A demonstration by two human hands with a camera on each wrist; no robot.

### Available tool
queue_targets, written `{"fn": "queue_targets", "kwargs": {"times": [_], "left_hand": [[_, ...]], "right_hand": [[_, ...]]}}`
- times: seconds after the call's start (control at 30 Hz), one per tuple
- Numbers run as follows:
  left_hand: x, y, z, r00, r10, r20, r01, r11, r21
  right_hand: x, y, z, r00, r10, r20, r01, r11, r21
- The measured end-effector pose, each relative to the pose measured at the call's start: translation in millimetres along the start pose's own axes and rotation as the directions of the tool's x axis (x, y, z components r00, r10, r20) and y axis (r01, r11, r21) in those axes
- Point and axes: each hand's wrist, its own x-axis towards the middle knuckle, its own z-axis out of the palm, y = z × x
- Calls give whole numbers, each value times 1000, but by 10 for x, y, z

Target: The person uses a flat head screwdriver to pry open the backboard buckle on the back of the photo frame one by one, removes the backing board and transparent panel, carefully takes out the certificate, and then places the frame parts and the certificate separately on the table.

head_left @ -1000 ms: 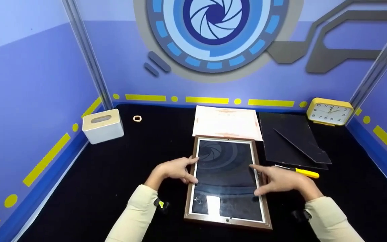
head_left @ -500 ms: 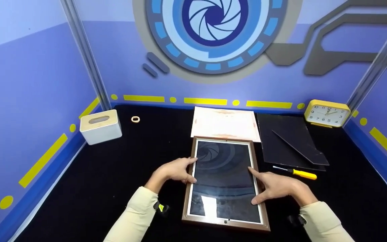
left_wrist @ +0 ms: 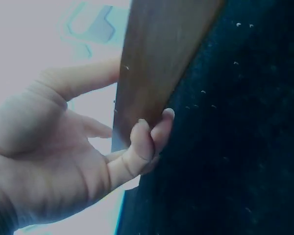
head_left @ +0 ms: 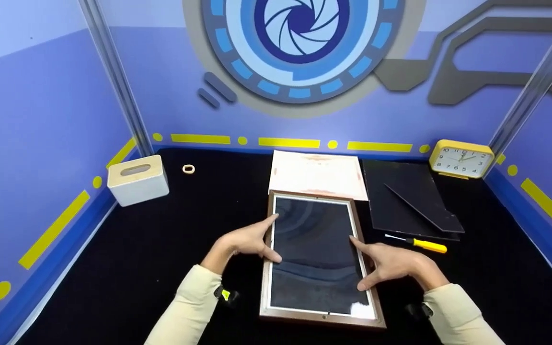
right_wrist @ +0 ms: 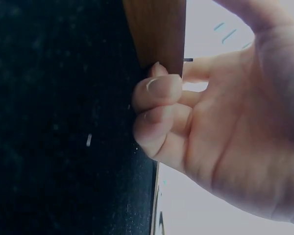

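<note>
A picture frame (head_left: 265, 287) with a brown wooden border, a white inner edge and a glossy dark panel lies in front of me in the head view. My left hand (head_left: 249, 239) grips its left side, thumb and index finger over the border. On the opposite side my right hand (head_left: 391, 262) holds the border the same way. The left wrist view shows curled fingers (left_wrist: 142, 147) against the wooden side (left_wrist: 152, 58). In the right wrist view, fingers (right_wrist: 159, 93) bend round the wood (right_wrist: 159, 34) too.
Behind the frame lies a white printed sheet (head_left: 319, 175). To its right are black boards (head_left: 396, 191) and a yellow-handled screwdriver (head_left: 427, 245). A yellow clock (head_left: 462, 159) stands at the back right, a tissue box (head_left: 138, 182) and small ring-shaped piece (head_left: 188, 168) at the left.
The bright reflection on the dark panel has shifted from lower left to lower right. My right fingers have moved slightly along the border. Both hands stay on the frame.
</note>
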Motion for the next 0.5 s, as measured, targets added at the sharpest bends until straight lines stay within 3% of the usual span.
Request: {"fn": "queue_targets", "kwargs": {"times": [0.07,0.17,0.3,0.4,0.5], "left_hand": [[29,-16,-8,1000,7,-2,-7,996,-93],[87,-70,-9,999,14,-29,-21,960,-278],[154,-189,6,998,15,-61,-44,862,-505],[177,-263,20,998,16,-68,-55,784,-619],[198,-309,48,997,25,-70,-66,726,-685]], "right_hand": [[-1,-5,-7,1000,7,-2,-7,1000,5],[-6,-8,-10,1000,18,-8,-18,1000,10],[-6,-1,-2,1000,15,-12,-15,1000,17],[-5,6,4,1000,6,-6,-6,1000,28],[-8,9,5,1000,2,-7,-1,999,35]]}}
